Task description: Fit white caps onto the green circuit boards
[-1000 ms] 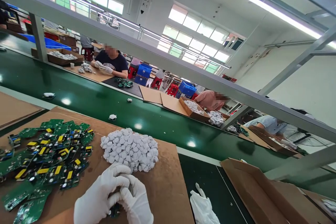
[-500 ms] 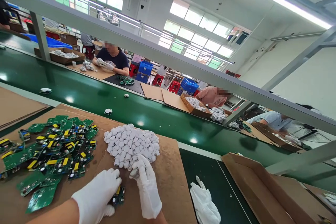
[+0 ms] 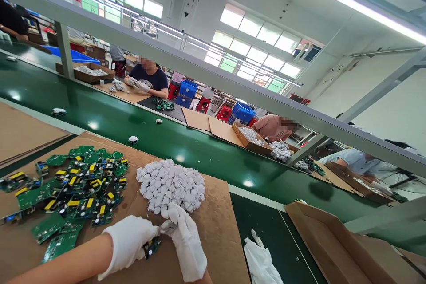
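Observation:
My left hand (image 3: 131, 242), in a white glove, is curled round a small circuit board (image 3: 152, 248) that shows below its fingers. Its fingertips meet those of my right hand (image 3: 186, 242), also gloved in white, just in front of a heap of small white pieces (image 3: 171, 186). The right fingers are pressed together; whatever sits between them is hidden. To the left lies a pile of green circuit boards (image 3: 89, 186) with yellow and black parts. Both heaps rest on a brown cardboard sheet (image 3: 219, 248).
Beyond the cardboard runs a green conveyor belt (image 3: 206, 155) carrying a few white pieces (image 3: 133, 140). At right are a loose white glove (image 3: 261, 259) and a cardboard tray (image 3: 319, 226). A metal beam (image 3: 199, 66) crosses above the belt. Several people sit across it.
My left hand has moved right and turned so its fingertips meet my right fingers, and the board came with it. The right hand has shifted slightly. The camera view has moved a little.

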The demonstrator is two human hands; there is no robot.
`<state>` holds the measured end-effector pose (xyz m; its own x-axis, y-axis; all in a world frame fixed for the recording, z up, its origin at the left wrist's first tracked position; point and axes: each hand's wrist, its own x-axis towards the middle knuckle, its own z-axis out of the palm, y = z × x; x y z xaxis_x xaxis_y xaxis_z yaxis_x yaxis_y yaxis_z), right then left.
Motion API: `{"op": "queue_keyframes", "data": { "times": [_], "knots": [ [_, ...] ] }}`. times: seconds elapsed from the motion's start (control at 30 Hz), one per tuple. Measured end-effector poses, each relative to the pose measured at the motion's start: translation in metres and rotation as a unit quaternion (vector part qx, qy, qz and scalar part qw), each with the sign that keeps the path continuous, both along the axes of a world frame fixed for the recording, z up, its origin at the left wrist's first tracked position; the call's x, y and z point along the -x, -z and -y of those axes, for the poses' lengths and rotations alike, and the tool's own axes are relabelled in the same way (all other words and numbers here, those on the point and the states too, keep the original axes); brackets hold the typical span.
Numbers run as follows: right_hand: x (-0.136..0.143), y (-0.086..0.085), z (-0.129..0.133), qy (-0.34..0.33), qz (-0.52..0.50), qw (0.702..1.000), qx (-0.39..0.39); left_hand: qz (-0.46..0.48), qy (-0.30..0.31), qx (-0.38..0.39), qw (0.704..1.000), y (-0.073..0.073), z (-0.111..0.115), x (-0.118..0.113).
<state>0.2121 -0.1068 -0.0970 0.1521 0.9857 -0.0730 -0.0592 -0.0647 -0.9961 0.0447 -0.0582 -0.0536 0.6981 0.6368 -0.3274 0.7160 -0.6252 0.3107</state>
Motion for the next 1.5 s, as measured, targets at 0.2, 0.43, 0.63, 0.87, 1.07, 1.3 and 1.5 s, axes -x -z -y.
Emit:
{"op": "queue_keyframes", "data": {
  "times": [0.2,0.43,0.63,0.87,1.07,1.3,1.5],
  "knots": [
    [0.0,0.012,-0.004,-0.021,0.006,1.0,0.015,0.036,-0.067,-0.031,0.997,0.001,0.009,0.002],
    [0.014,0.02,-0.003,-0.027,0.088,0.996,-0.017,0.061,-0.075,-0.032,0.995,0.01,0.013,0.002],
    [0.014,0.007,0.01,-0.036,0.221,0.974,-0.023,0.072,-0.078,-0.035,0.994,0.013,0.011,0.003],
    [0.018,-0.004,0.015,-0.058,0.354,0.933,-0.012,0.073,-0.079,-0.027,0.994,0.014,0.012,0.002],
    [0.021,-0.009,0.005,-0.108,0.437,0.893,-0.005,0.069,-0.086,-0.025,0.994,0.015,0.011,0.002],
    [0.024,-0.016,-0.001,-0.171,0.512,0.841,0.031,0.069,-0.093,-0.012,0.993,0.015,0.008,-0.001],
    [0.025,-0.022,0.001,-0.158,0.506,0.841,0.107,0.083,-0.1,0.0,0.991,0.017,0.006,0.003]
  ]
}}
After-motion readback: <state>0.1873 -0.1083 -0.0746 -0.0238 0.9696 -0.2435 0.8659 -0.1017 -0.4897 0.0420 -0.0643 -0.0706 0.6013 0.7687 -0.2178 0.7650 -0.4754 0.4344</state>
